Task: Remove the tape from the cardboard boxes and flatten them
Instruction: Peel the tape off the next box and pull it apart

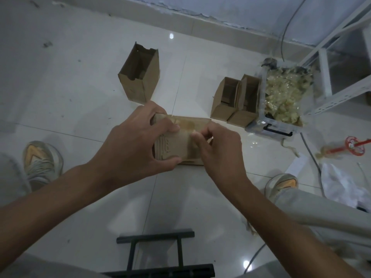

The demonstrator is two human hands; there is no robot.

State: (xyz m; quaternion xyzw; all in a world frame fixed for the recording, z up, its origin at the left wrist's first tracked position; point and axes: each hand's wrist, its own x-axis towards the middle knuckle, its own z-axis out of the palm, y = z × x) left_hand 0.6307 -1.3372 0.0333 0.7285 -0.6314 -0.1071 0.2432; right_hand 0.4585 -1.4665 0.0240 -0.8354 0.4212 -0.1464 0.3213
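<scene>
Head view, only one I have: I'm mid tape-removal on one small cardboard box [180,137], held in the air over the tile floor [80,97] between my shoes. Left hand [140,141] wraps the box's left end, fingers over the top, thumb under, firm hold. Right hand [216,149] is at the top face, fingertips pinched together at the edge of the glossy tape strip [185,123] running along the box; looks like I'm picking at a tape end, can't tell if it's actually lifted yet. Box in hand isn't flattened. Three more boxes stand open on the floor: a tall box [140,77] beyond my left hand, a pair of small boxes [234,99] touching each other just beside a clear plastic bin [281,109] full of crumpled used tape. Red tape dispenser [353,147] lies further right. My read: next move needs a secure pinch on the tape end, peel along the seam while the left hand braces, drop the strip in the bin, then collapse the box. Risk: tape tears short.
</scene>
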